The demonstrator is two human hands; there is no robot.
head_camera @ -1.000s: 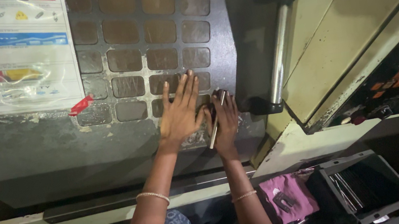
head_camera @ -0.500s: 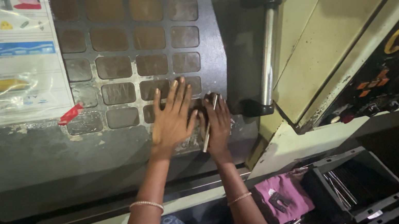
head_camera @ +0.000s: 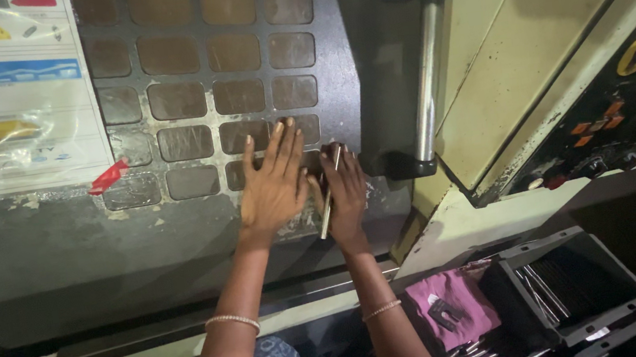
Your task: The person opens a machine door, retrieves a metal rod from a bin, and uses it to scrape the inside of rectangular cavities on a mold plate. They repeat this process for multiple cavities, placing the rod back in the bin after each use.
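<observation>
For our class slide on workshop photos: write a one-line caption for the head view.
Both hands press on a grey machine door, the right hand holding a thin metal rod beside the left hand.

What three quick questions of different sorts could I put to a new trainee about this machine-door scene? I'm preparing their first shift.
1. True or false: the left hand lies flat on the grey machine door.
2. Which hand holds the thin metal rod? A) left B) right C) neither
3. Fill in: the pink cloth lies ___ the black tray.

Key
1. True; its fingers spread over the grid window.
2. B; the right hand holds it against the door, left of the steel door handle.
3. Beside, on its left.
</observation>
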